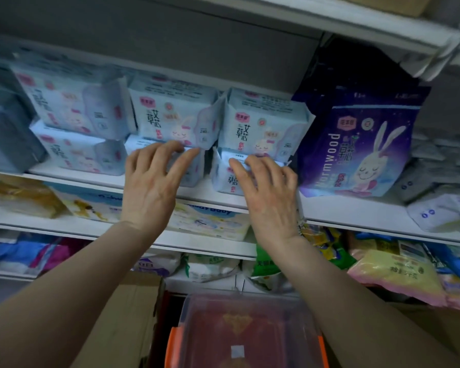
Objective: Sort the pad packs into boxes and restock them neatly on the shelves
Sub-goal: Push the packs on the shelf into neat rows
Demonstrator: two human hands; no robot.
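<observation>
Head view shows your right hand point(266, 192), fingers spread, on the lower pad pack point(227, 179), nearer than your open left hand point(152, 187).

Far-left packs point(72, 102) blurred, lower packs point(233, 179) partly behind hands, bin point(246, 333) cropped
</observation>
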